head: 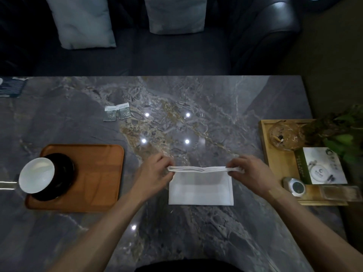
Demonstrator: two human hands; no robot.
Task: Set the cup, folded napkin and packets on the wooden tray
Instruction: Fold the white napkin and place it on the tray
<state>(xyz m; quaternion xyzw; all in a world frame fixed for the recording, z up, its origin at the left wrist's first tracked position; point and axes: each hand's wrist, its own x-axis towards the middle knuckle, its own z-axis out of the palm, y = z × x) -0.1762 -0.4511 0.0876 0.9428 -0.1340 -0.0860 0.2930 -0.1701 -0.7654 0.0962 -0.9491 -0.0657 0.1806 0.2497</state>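
Head view: L hand (157, 169) & R hand (249, 171) fingers pinch napkin (200, 187) top fold; cup (37, 174) on wooden tray (94, 173) left of napkin, packets (116, 113) beyond tray

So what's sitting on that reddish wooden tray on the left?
On the wooden tray, at its left end, a white cup rests on a dark saucer. The cup hides part of the saucer, and the saucer hides the wood beneath. No napkin or packets there.
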